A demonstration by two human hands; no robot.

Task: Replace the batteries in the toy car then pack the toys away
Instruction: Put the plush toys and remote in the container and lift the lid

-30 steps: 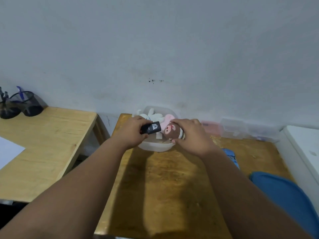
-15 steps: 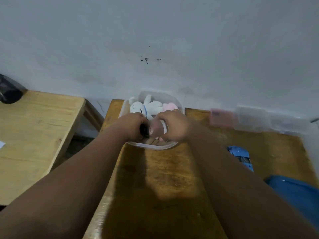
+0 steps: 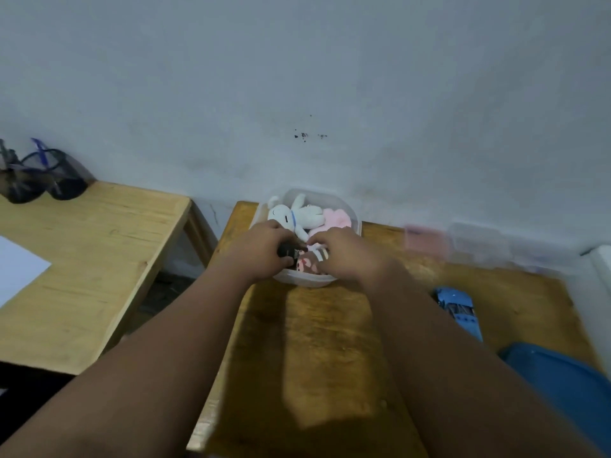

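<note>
Hands over the clear tub [image 3: 355, 223] by the wall, left hand [image 3: 264, 249] clenched on a small black object [image 3: 288, 251], right hand [image 3: 344, 252] pressing a brown-and-pink plush [image 3: 306, 264] in among other plushes, blue toy car [image 3: 458, 309] on the tabletop [image 3: 314, 342] still unpacked, tub liable to overfill and leave no room

No legible text anywhere

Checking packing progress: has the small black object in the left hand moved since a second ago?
Yes. The small black object went down from above the clear plastic container's rim to inside it.
</note>
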